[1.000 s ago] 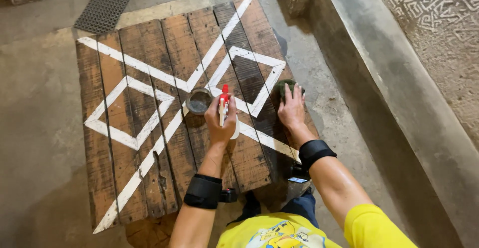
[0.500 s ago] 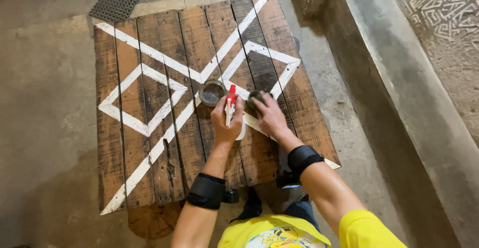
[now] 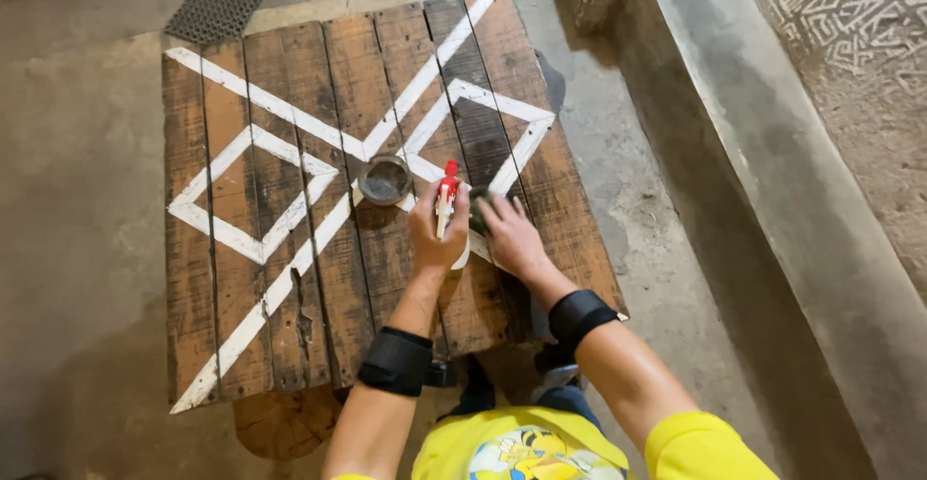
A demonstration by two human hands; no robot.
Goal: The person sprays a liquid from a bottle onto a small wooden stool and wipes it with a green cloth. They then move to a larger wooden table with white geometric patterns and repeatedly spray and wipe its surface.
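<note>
Both bare forearms reaching forward, black bands at each wrist, left hand (image 3: 436, 239) curled in a closed grip, knuckles up, right hand (image 3: 512, 237) beside it, palm down, fingers (image 3: 494, 205) spread and pressing flat

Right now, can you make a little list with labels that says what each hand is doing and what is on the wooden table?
left hand: holds a spray bottle with a red top
right hand: presses a dark cloth on the planks
table: dark wooden planks with white tape lines
small tin: open, round, beside the bottle
wrists: black bands on both
</note>
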